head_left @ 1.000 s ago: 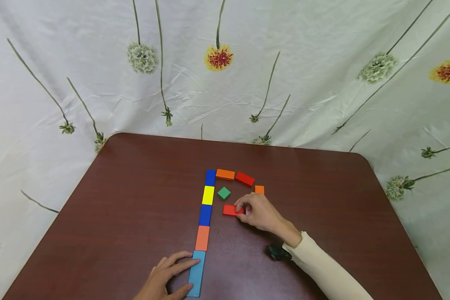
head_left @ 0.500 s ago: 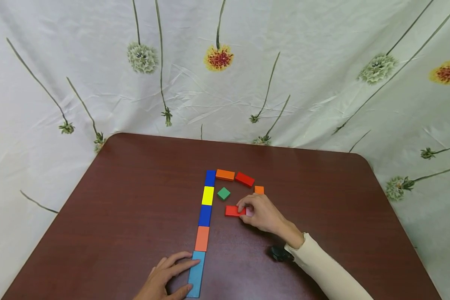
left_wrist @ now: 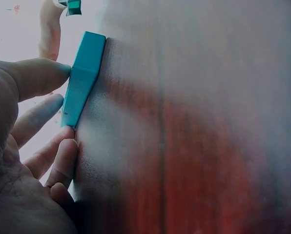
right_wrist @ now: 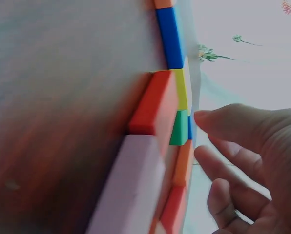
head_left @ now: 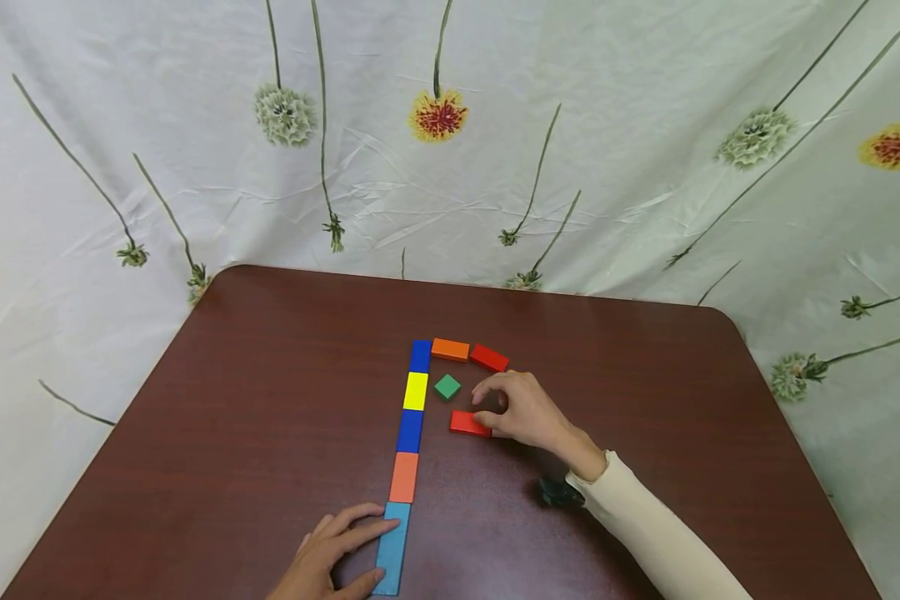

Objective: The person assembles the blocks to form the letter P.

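Note:
My left hand (head_left: 328,552) rests its thumb and fingertips on a long light-blue block (head_left: 392,550), the near end of a straight row. The left wrist view shows the thumb and fingers against that block (left_wrist: 84,73). Above a flat red block (head_left: 465,422), my right hand (head_left: 528,412) hovers with thumb and index finger apart, holding nothing. The red block (right_wrist: 153,107) meets the end of a pale pink block (right_wrist: 131,180), which the hand mostly hides in the head view. A green block (head_left: 447,387) lies turned like a diamond between them and the row.
The row continues away through salmon (head_left: 404,477), blue (head_left: 410,431), yellow (head_left: 416,392) and blue (head_left: 421,356) blocks. From its far end, an orange block (head_left: 451,350) and another red block (head_left: 489,357) curve right. A floral cloth (head_left: 607,183) hangs behind the brown table (head_left: 270,400).
The red block has shifted slightly right against the pink one. My right hand's fingers have let go of it and lifted, now covering the orange block on the right. My left hand stays put.

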`<act>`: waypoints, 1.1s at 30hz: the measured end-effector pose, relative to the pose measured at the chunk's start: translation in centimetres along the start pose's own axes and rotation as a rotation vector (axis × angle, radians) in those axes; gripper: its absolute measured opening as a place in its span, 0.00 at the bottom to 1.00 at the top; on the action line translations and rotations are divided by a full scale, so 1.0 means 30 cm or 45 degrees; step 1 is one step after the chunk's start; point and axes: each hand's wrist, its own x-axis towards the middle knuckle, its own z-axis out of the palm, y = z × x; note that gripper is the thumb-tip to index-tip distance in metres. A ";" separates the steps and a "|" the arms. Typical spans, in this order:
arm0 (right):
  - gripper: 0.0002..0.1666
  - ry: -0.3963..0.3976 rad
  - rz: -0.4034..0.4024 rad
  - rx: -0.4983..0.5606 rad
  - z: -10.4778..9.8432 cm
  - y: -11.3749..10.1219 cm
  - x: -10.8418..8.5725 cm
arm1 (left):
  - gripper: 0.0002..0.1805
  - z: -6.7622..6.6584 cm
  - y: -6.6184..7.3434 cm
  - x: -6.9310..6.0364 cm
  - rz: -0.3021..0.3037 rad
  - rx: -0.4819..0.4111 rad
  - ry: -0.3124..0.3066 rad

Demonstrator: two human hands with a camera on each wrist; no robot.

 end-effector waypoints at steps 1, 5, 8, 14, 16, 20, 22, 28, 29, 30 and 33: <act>0.07 -0.005 0.022 0.006 -0.001 -0.004 0.007 | 0.24 0.000 0.000 0.000 0.001 0.000 -0.002; 0.08 -0.017 0.106 0.065 -0.001 -0.025 0.036 | 0.23 -0.002 0.000 -0.001 -0.011 0.003 -0.021; 0.09 -0.014 0.129 0.114 0.003 -0.040 0.063 | 0.23 -0.004 0.000 -0.003 -0.030 0.001 -0.039; 0.10 -0.055 0.197 0.211 0.016 -0.068 0.122 | 0.24 -0.003 0.000 -0.003 -0.029 0.000 -0.033; 0.09 -0.074 0.249 0.239 0.020 -0.077 0.140 | 0.24 -0.003 -0.001 -0.004 -0.019 -0.001 -0.026; 0.07 -0.085 0.335 0.235 0.027 -0.092 0.167 | 0.25 -0.001 -0.003 -0.003 0.008 0.003 -0.008; 0.06 -0.084 0.366 0.212 0.032 -0.096 0.174 | 0.25 -0.001 -0.003 -0.004 0.009 0.001 -0.008; 0.06 -0.119 0.414 0.213 0.049 -0.093 0.179 | 0.25 -0.002 0.000 -0.004 -0.009 -0.008 -0.024; 0.07 -0.126 0.412 0.209 0.052 -0.092 0.180 | 0.25 -0.002 0.000 -0.004 -0.007 -0.006 -0.022; 0.07 -0.130 0.411 0.203 0.055 -0.091 0.180 | 0.25 -0.002 0.000 -0.004 -0.004 -0.003 -0.020; 0.09 -0.137 0.412 0.179 0.064 -0.089 0.181 | 0.25 -0.003 0.000 -0.003 0.002 -0.002 -0.017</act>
